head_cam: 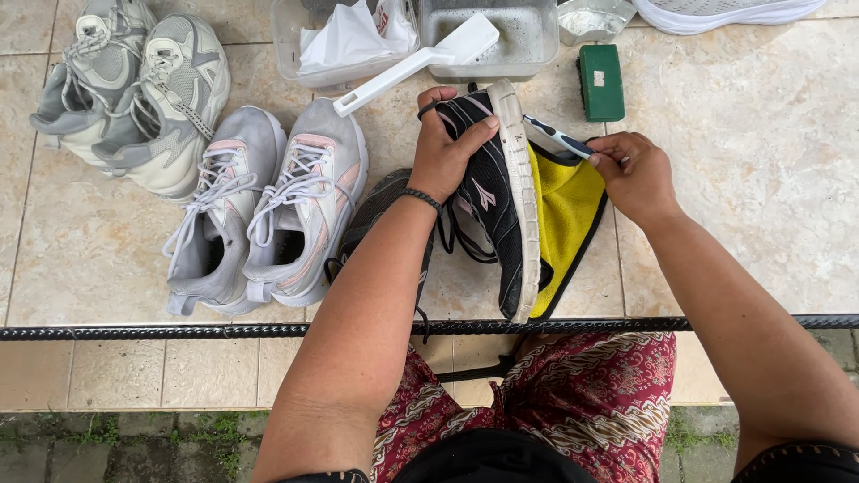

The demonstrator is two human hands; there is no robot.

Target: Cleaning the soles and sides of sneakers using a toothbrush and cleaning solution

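My left hand (pixel 443 148) is clamped round the toe end of a black sneaker (pixel 494 201), tipped on its side over a yellow cloth (pixel 565 210) on the tiled ledge (pixel 769 179). My right hand (pixel 637 174) pinches a toothbrush (pixel 557 137), bristles at the sole. Further left sits a grey-pink pair (pixel 264 210), with a green block (pixel 600 82) and plastic tubs (pixel 488 36) at the back.

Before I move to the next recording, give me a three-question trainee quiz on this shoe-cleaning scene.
1. True or false: the left hand grips the black shoe.
2. What do the right hand fingers pinch? A) toothbrush B) green block C) white long-handled brush
3. What colour is the cloth beside the shoe?

Key: 1 true; 2 A; 3 yellow.
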